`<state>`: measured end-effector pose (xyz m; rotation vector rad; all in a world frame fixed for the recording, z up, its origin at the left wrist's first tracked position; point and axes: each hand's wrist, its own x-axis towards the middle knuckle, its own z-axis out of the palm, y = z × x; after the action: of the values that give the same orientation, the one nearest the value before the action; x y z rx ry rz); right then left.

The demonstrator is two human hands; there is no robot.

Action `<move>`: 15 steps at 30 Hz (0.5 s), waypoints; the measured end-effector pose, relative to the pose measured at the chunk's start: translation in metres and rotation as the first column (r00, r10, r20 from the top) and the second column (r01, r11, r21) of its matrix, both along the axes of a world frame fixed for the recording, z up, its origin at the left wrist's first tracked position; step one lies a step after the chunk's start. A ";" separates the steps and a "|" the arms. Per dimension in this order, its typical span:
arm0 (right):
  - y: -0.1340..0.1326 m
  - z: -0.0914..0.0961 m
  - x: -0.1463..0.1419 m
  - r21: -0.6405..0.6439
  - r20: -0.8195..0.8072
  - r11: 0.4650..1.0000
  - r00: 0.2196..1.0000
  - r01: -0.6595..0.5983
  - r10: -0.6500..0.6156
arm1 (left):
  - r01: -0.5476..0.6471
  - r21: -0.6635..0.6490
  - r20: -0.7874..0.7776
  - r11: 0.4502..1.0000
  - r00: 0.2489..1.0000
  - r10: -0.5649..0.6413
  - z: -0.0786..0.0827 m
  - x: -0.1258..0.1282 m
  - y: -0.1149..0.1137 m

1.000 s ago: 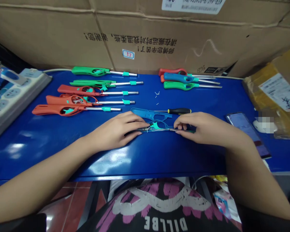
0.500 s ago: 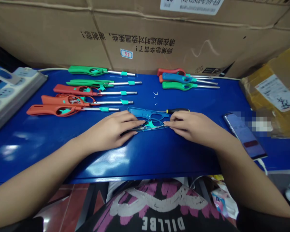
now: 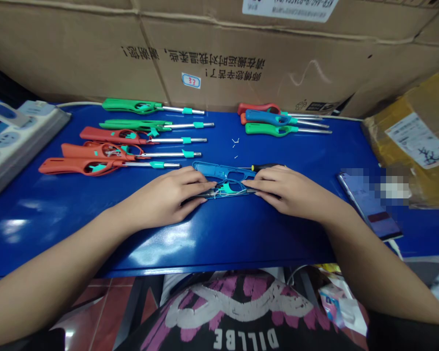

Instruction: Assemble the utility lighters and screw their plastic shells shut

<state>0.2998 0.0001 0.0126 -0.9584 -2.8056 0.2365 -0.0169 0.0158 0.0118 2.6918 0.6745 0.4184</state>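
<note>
An opened blue lighter half (image 3: 229, 189) with a teal trigger and thin wires lies on the blue table (image 3: 241, 234) between my hands. My left hand (image 3: 171, 195) presses flat on its handle end, fingers curled over it. My right hand (image 3: 285, 187) pinches its tube end from the right. Just behind them lies the other blue shell half (image 3: 223, 171). A black-handled screwdriver (image 3: 265, 166) peeks out behind my right hand.
Several red and green long-nosed lighters (image 3: 124, 146) lie in rows at the left. Three more lighters (image 3: 278, 123) sit at the back right. A power strip (image 3: 18, 136) is far left, a phone (image 3: 369, 204) at right, cardboard boxes (image 3: 241, 53) behind.
My right hand has slid left along the lighter toward the trigger, covering most of the screwdriver. My left hand stayed in place.
</note>
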 end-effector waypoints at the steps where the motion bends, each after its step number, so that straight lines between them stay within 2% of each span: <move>1: 0.001 0.000 0.001 -0.001 -0.036 1.000 0.999 0.002 -0.002 | 0.000 0.001 -0.005 1.000 1.000 0.000 0.000 0.000 0.000; 4: 0.000 0.002 0.003 0.035 -0.043 0.999 0.999 -0.008 0.010 | -0.002 0.016 -0.023 1.000 1.000 0.002 0.001 -0.002 0.000; 9: -0.004 0.005 -0.001 0.069 0.084 0.998 0.996 -0.004 -0.002 | 0.028 0.028 -0.059 0.999 0.998 -0.026 0.003 -0.003 0.001; 15: -0.009 0.006 -0.007 0.136 0.159 0.987 0.985 -0.085 0.063 | 0.031 -0.001 -0.063 1.000 0.998 -0.031 0.006 -0.003 -0.001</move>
<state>0.2924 -0.0091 0.0184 -0.8764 -2.9535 -0.0317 -0.0202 0.0148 0.0178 2.7218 0.6490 0.3272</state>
